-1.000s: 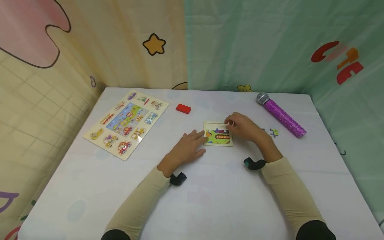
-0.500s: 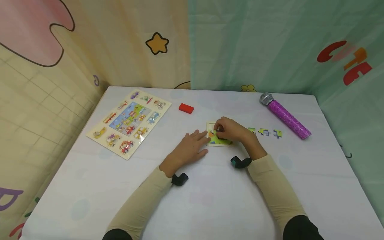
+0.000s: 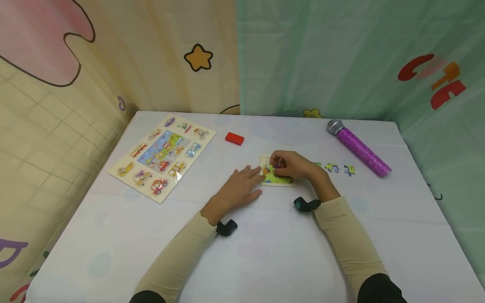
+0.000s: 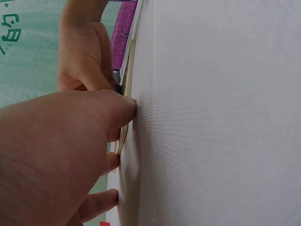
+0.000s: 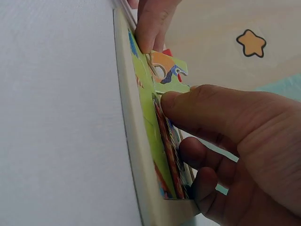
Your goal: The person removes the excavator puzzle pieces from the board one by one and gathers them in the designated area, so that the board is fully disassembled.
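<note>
A small jigsaw puzzle in a pale wooden tray (image 3: 264, 159) lies at mid-table, its picture mostly green. My left hand (image 3: 237, 186) rests at the tray's left edge with fingers fairly straight; in the left wrist view its thumb (image 4: 123, 107) touches the tablecloth. Over the tray is my right hand (image 3: 294, 163), pinching a puzzle piece (image 5: 173, 87) in green, orange and blue between thumb and fingers. That piece stands tilted up from the picture in the right wrist view. Part of the puzzle is hidden beneath the right hand.
Several loose puzzle pieces (image 3: 332, 168) lie right of the tray. Behind them is a purple glitter microphone (image 3: 360, 147). A red block (image 3: 234, 138) sits behind the tray, and a large vehicle picture board (image 3: 163, 158) lies at the left. Curtains border the table's back.
My right hand has moved left from the tray's upper right corner to over its middle, uncovering loose pieces at the right. The left hand has stayed at the tray's edge.
</note>
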`<state>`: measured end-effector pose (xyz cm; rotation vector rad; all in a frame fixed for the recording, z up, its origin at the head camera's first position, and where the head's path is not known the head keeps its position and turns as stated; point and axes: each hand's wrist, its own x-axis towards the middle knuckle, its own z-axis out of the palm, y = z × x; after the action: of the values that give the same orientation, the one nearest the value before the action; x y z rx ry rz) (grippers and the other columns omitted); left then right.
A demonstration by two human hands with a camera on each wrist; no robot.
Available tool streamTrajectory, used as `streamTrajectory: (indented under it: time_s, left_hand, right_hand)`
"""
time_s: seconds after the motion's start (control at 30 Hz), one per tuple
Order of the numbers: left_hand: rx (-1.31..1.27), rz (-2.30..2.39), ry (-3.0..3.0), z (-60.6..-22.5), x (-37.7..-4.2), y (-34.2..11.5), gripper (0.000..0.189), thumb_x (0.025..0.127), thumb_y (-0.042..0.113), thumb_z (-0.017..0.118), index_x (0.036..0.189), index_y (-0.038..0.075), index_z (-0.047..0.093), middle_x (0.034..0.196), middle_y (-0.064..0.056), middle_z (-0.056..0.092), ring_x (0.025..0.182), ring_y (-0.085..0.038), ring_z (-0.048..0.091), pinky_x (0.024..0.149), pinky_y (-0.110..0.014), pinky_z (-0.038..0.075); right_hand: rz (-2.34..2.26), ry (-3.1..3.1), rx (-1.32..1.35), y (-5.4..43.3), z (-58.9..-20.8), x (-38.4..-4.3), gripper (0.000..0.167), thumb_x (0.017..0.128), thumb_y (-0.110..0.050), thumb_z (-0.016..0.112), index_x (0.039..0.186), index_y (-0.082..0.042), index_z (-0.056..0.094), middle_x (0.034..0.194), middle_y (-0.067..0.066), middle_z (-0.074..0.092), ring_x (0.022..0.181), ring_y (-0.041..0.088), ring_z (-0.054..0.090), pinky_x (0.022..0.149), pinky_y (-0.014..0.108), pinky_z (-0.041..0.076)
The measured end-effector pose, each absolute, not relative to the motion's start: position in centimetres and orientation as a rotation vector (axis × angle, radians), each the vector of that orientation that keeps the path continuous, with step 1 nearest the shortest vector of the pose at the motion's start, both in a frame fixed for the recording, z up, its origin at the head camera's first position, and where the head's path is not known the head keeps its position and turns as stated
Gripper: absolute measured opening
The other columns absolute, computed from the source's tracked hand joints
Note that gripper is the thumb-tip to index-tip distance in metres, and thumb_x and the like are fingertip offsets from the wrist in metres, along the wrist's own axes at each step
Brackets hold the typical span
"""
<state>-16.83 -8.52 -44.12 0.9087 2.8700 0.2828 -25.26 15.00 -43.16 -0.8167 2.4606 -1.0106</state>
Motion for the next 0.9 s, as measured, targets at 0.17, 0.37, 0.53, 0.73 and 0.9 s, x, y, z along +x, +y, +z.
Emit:
streamTrajectory:
  time_s: [0.17, 0.37, 0.53, 0.73, 0.9]
  left_hand:
    - [0.91, 0.284, 2.879, -44.2, -16.8, -8.6, 0.051, 0.103, 0.038, 0.058, 0.15, 0.019, 0.052, 0.161, -0.005, 0.036, 0.147, -0.033, 0.031, 0.113, -0.058, 0.03]
    - [0.91, 0.286, 2.878, -44.3, -16.8, -8.6, 0.05, 0.103, 0.038, 0.058, 0.149, 0.019, 0.052, 0.161, -0.004, 0.036, 0.148, -0.032, 0.031, 0.113, -0.058, 0.03]
    - [0.928, 0.286, 2.88, -44.5, -16.8, -8.3, 0.05, 0.103, 0.039, 0.057, 0.149, 0.019, 0.052, 0.161, -0.004, 0.036, 0.147, -0.032, 0.032, 0.113, -0.058, 0.031]
    - [0.941, 0.211, 2.921, -44.4, -16.9, -8.5, 0.047, 0.104, 0.037, 0.057, 0.148, 0.022, 0.054, 0.159, -0.002, 0.04, 0.145, -0.029, 0.036, 0.111, -0.054, 0.036]
    - [0.97, 0.214, 2.947, -44.3, -17.4, -8.9, 0.041, 0.105, 0.033, 0.057, 0.144, 0.025, 0.057, 0.155, 0.0, 0.045, 0.141, -0.025, 0.042, 0.105, -0.049, 0.043]
  right_hand:
    - [-0.986, 2.478, -0.859, 14.7, -42.9, -25.2, 0.021, 0.092, -0.001, 0.071, 0.106, -0.012, 0.062, 0.096, 0.004, 0.063, 0.084, 0.021, 0.057, 0.074, 0.034, 0.051]
    - [-0.953, 2.537, -0.895, 14.8, -42.1, -24.9, 0.02, 0.091, -0.001, 0.071, 0.107, -0.011, 0.063, 0.093, 0.002, 0.063, 0.081, 0.02, 0.057, 0.072, 0.033, 0.05]
    - [-1.045, 2.64, -0.917, 17.3, -41.0, -24.3, 0.021, 0.091, -0.001, 0.072, 0.109, -0.008, 0.064, 0.095, 0.003, 0.065, 0.085, 0.02, 0.058, 0.069, 0.034, 0.049]
    - [-0.997, 2.759, -0.817, 22.1, -40.7, -23.1, 0.02, 0.09, 0.0, 0.071, 0.109, -0.004, 0.065, 0.096, 0.004, 0.065, 0.087, 0.021, 0.057, 0.069, 0.034, 0.048]
    - [-0.893, 2.793, -0.69, 25.6, -41.6, -21.4, 0.019, 0.089, 0.001, 0.072, 0.106, -0.004, 0.066, 0.094, 0.004, 0.066, 0.088, 0.022, 0.058, 0.075, 0.037, 0.049]
